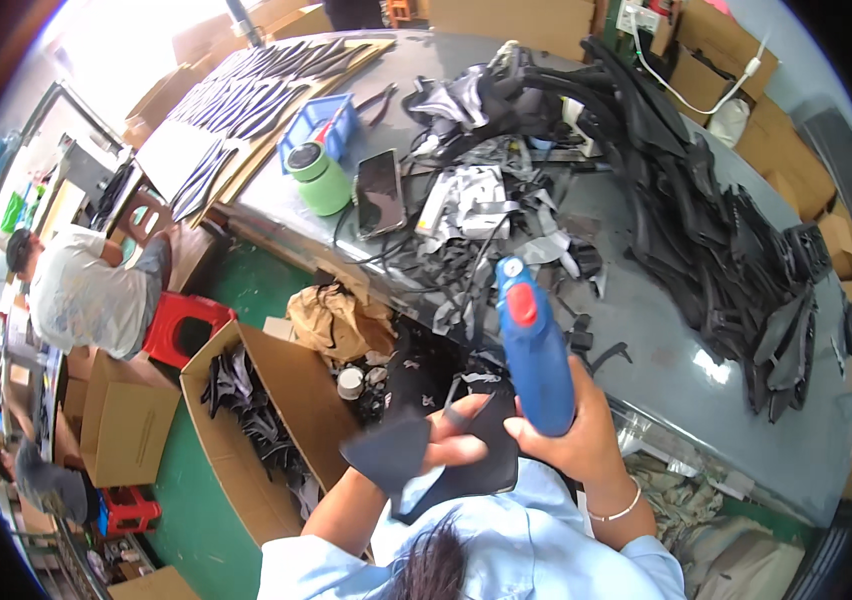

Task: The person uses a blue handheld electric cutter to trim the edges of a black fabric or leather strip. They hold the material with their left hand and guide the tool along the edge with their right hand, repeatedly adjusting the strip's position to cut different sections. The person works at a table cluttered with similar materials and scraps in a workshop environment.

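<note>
My right hand [584, 432] is wrapped round a blue bottle-shaped tool [538, 365] with a red patch and a pale round end. The tool stands nearly upright in front of my chest, its pale end pointing away from me. My left hand [458, 442], partly blurred, grips a thin, flexible black piece [394, 455]. One part of that piece hangs out to the left of the hand. More black sheet material [486, 455] lies between my hands, over my lap; whether it is the same piece I cannot tell.
Black strips and scraps [536, 215] cover the grey table [646, 330] ahead, with a phone [380, 193], green jar [319, 180] and blue basket [311, 128]. Black parts [686, 190] are heaped rightward. A carton [256, 420] holds scraps at left. Two people sit further left.
</note>
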A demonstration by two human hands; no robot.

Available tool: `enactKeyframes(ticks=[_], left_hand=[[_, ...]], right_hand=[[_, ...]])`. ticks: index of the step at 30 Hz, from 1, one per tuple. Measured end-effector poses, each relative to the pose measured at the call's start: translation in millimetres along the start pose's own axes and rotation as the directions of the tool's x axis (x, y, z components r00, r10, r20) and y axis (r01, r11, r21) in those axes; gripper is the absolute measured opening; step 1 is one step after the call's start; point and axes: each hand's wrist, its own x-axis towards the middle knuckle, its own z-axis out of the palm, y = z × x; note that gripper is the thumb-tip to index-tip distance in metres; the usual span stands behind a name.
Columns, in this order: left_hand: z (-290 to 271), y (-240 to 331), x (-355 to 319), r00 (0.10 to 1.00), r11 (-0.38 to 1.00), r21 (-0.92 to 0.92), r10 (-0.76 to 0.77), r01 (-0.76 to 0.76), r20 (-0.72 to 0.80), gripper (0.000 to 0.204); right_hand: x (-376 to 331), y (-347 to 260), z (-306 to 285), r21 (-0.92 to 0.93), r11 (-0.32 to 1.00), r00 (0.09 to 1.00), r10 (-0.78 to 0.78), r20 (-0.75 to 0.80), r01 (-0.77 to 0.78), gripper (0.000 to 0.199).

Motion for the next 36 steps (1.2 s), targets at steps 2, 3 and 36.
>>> enactKeyframes(ticks=[2, 3, 36], left_hand=[[-19.4, -40.6, -6.2, 0.996, 0.952, -0.297, 0.087, -0.082, 0.005, 0.055], [-16.3, -48.4, -3.6, 0.968, 0.927, -0.319, 0.234, -0.195, 0.088, 0.057], [-1.9, 41.3, -32.8, 0.708, 0.951, 0.259, 0.3, -0.169, -0.639, 0.027]], right_hand=[[3.0, 7.9, -8.6, 0.152, 0.987, 0.994, 0.064, -0.09, -0.049, 0.04], [3.6, 10.6, -9.9, 0.201, 0.978, 0.986, 0.079, -0.148, -0.048, 0.038], [-40.4, 37.6, 15.6, -0.534, 0.742, 0.914, -0.314, 0.257, 0.405, 0.049]])
